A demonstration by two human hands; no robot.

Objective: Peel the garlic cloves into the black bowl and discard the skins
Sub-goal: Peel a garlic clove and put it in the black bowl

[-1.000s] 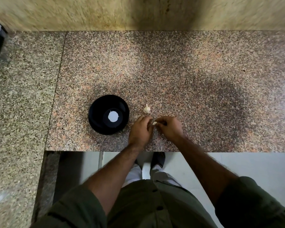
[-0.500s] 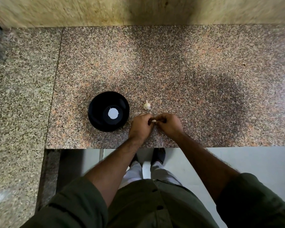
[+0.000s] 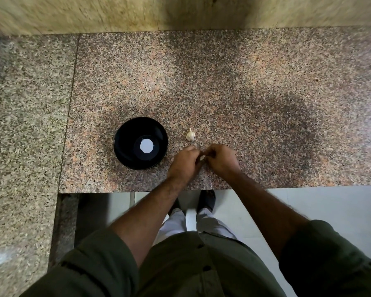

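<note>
Hands (image 3: 201, 159) meeting, garlic clove (image 3: 201, 157) mostly hidden

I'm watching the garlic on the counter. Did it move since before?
No. The garlic sits just right of the black bowl, same gap as earlier; only the camera shifted.

A speckled granite worktop (image 3: 244, 82) carries a black bowl (image 3: 124, 133) toward its near edge, left of the middle. A garlic bulb (image 3: 190, 135) lies just right of the bowl, apart from it.
</note>
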